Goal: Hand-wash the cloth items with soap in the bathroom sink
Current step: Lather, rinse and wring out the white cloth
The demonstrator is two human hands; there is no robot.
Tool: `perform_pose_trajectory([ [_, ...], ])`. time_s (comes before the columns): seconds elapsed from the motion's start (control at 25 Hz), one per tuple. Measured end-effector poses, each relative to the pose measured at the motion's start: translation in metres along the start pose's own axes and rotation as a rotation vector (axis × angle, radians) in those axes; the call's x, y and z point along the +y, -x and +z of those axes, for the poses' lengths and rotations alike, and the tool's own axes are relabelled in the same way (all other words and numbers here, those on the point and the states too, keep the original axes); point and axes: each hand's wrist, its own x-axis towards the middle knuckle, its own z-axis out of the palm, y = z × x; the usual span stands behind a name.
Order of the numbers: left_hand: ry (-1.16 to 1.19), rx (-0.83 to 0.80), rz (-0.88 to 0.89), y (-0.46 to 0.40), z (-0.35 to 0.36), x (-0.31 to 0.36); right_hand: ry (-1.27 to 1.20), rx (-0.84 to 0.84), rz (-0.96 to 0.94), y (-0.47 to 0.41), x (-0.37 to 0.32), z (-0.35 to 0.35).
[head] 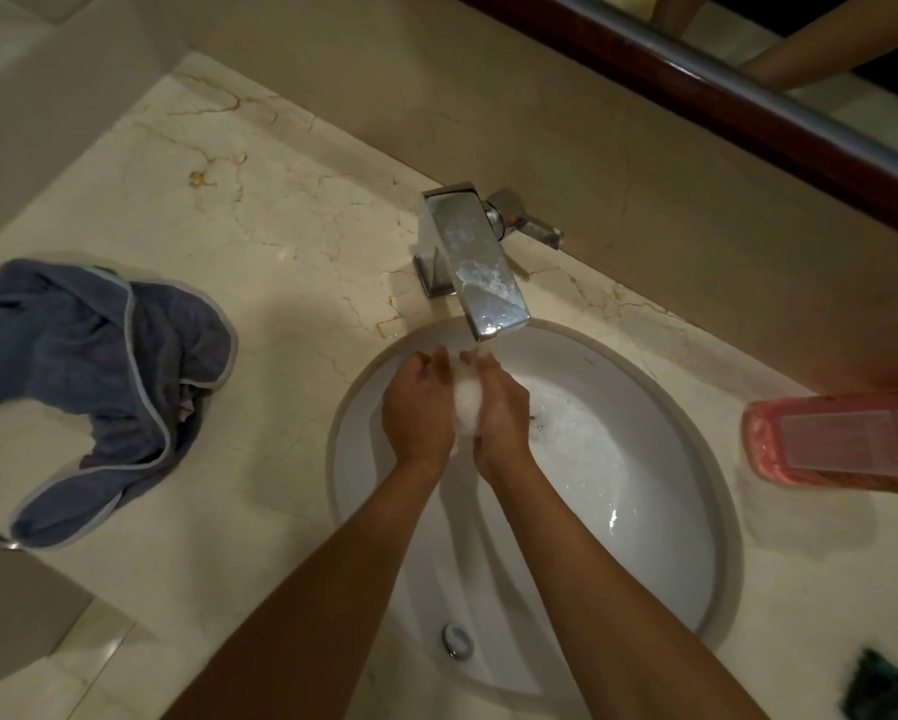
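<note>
Both my hands are over the white sink, right under the spout of the chrome faucet. My left hand and my right hand press together around a white foamy lump. I cannot tell whether it is a small cloth or only lather. Water and suds lie in the basin to the right of my hands. A blue-grey cloth with a pale edge lies crumpled on the counter at the left, away from both hands.
A pink soap bottle lies on its side on the marble counter to the right of the sink. A dark green object sits at the bottom right corner. The faucet lever points right. A dark mirror frame runs along the back wall.
</note>
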Motion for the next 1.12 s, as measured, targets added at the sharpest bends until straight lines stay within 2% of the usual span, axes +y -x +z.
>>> perform_pose_trajectory([
  [0.16,-0.043,0.020,0.005,-0.002,0.004,-0.001,0.089,0.117,-0.055,-0.004,0.002,0.004],
  [0.52,0.095,-0.041,-0.035,-0.007,0.013,-0.008,0.126,0.270,-0.051,-0.018,-0.003,0.006],
  [0.8,0.163,-0.112,0.010,-0.007,0.010,-0.014,0.259,0.085,0.000,-0.023,-0.002,-0.001],
  [0.92,0.170,-0.094,-0.003,-0.006,0.009,-0.015,0.119,0.114,-0.015,-0.015,-0.009,0.002],
  [1.12,0.125,-0.114,-0.104,-0.008,0.014,-0.009,0.062,0.072,-0.144,-0.009,-0.007,0.003],
])
